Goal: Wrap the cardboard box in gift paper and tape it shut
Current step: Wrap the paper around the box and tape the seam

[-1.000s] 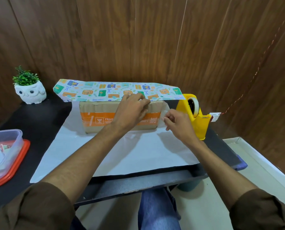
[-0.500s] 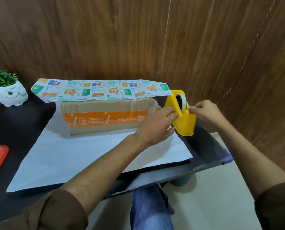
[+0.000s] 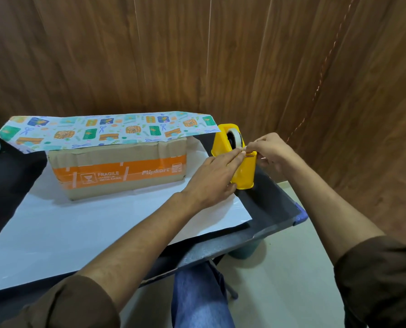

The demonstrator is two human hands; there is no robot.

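The cardboard box (image 3: 116, 171) is placed on the gift paper (image 3: 102, 221), one edge folded over its top. The tape dispenser (image 3: 244, 172) is braced by the extended left hand (image 3: 215, 178); the tape (image 3: 236, 138) is pinched by the right hand (image 3: 271, 150).

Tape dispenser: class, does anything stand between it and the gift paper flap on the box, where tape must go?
Nothing visible does. The yellow tape dispenser stands just right of the cardboard box, the gift paper flap reaching towards it.
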